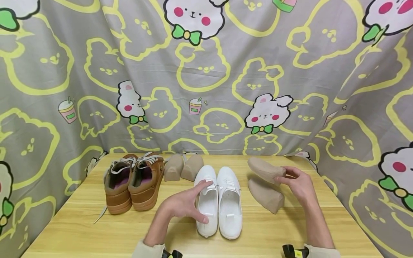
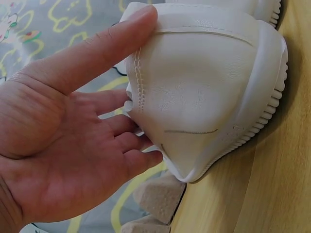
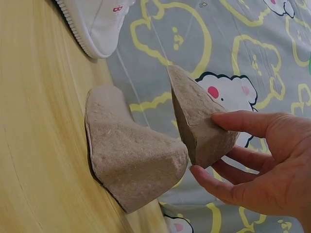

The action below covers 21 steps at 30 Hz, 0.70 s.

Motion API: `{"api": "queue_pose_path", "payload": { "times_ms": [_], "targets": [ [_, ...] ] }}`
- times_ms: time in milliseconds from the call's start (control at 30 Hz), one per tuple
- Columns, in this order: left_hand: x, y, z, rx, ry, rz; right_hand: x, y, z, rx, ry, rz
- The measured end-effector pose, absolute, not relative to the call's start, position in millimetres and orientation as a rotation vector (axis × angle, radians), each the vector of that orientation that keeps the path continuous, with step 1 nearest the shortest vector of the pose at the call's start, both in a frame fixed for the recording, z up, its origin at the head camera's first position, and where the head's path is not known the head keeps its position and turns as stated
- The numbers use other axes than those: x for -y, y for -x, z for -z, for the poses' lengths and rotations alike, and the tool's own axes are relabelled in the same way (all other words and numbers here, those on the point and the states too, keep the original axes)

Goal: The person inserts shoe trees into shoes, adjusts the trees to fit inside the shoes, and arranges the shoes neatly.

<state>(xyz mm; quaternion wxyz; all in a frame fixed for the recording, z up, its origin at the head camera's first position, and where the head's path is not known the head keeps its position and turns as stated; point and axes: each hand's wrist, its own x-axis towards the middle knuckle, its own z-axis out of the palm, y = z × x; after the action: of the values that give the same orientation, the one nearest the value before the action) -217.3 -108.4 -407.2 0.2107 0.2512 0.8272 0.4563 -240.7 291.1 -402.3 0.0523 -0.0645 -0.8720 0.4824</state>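
Observation:
A pair of white slip-on shoes stands in the middle of the wooden table, toes pointing away. Over the left white shoe (image 1: 207, 173) my left hand (image 1: 180, 205) is spread, its thumb on the heel edge and its fingers at the opening near the tongue. The right white shoe (image 1: 230, 176) sits close beside it. My right hand (image 1: 299, 183) pinches the wide end of a brown moulded-pulp shoe insert (image 3: 206, 124), raised and tilted. A second pulp insert (image 1: 267, 196) lies on the table just below that one.
Brown lace-up shoes (image 1: 145, 186) stand to the left, one lace trailing on the wooden table (image 1: 258, 233). Two more pulp inserts (image 1: 173, 168) rest between them and the white pair. A patterned curtain (image 1: 206, 79) encloses the table at the back and sides.

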Motion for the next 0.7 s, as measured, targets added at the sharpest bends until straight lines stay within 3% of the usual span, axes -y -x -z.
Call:
{"api": "queue_pose_path", "payload": {
  "times_ms": [700],
  "targets": [
    [108.1, 218.7, 409.8, -2.302, -0.717, -1.255, -285.1, 240.6, 400.7, 2.656, 0.184, -1.498]
  ]
}}
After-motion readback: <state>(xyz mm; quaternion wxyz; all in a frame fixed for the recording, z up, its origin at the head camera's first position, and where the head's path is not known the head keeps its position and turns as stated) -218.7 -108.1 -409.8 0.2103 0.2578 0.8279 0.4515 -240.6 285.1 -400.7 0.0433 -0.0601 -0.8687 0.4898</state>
